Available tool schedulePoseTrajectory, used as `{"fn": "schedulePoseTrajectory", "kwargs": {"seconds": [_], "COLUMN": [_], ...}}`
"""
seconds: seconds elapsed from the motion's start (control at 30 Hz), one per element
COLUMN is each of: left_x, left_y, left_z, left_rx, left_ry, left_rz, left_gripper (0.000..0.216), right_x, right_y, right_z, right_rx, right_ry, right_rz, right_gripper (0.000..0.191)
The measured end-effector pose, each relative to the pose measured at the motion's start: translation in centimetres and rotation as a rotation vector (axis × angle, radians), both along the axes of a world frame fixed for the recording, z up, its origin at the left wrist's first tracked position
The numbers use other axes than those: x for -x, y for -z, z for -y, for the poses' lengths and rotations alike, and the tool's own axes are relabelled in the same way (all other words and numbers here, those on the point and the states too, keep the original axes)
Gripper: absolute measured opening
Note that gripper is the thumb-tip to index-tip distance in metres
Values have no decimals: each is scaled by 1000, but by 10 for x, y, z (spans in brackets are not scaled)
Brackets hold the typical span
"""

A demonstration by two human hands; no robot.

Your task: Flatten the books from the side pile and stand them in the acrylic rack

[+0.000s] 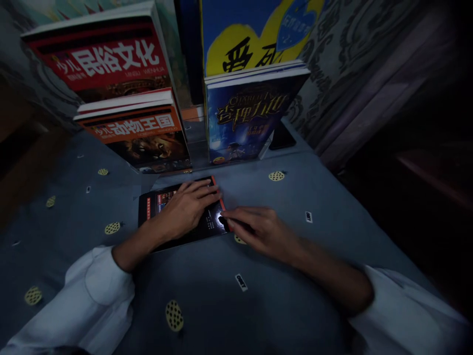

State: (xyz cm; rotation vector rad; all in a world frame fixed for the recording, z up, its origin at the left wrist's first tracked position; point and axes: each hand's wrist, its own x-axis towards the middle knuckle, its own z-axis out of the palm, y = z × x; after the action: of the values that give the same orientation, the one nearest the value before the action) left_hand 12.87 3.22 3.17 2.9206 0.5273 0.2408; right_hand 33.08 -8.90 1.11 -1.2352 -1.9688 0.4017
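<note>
A dark book with a red edge (pixel 155 204) lies flat on a grey-blue cloth (pixel 295 276). My left hand (pixel 188 207) rests palm down on its cover, fingers stretched out and slightly apart. My right hand (pixel 258 229) is at the book's right edge, fingers together and fingertips touching the edge near the lower right corner; I cannot see whether they grip it. Both arms wear white sleeves.
Behind the book stand upright books: a red one (pixel 103 59), an orange one with a lion (pixel 140 135), a blue one (pixel 244 118) and a large blue-and-yellow one (pixel 251 34). A dark phone-like slab (pixel 283 138) lies at the back right. A patterned curtain (pixel 351 74) hangs on the right.
</note>
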Motion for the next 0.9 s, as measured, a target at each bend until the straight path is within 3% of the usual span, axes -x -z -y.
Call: {"fn": "schedulePoseTrajectory", "kwargs": {"seconds": [0.27, 0.4, 0.9], "left_x": [3, 8, 17], "left_y": [-2, -6, -9], "left_z": [5, 9, 43], "left_rx": [27, 81, 7], "left_ry": [-11, 77, 130], "left_rz": [-39, -76, -209], "left_gripper": [46, 48, 61], "right_x": [-4, -4, -3], "right_y": [-4, -5, -2], "right_z": [-1, 0, 1], "right_rx": [94, 156, 77], "right_ry": [21, 46, 60], "right_rz": [-112, -160, -156], "right_gripper": [24, 26, 26]}}
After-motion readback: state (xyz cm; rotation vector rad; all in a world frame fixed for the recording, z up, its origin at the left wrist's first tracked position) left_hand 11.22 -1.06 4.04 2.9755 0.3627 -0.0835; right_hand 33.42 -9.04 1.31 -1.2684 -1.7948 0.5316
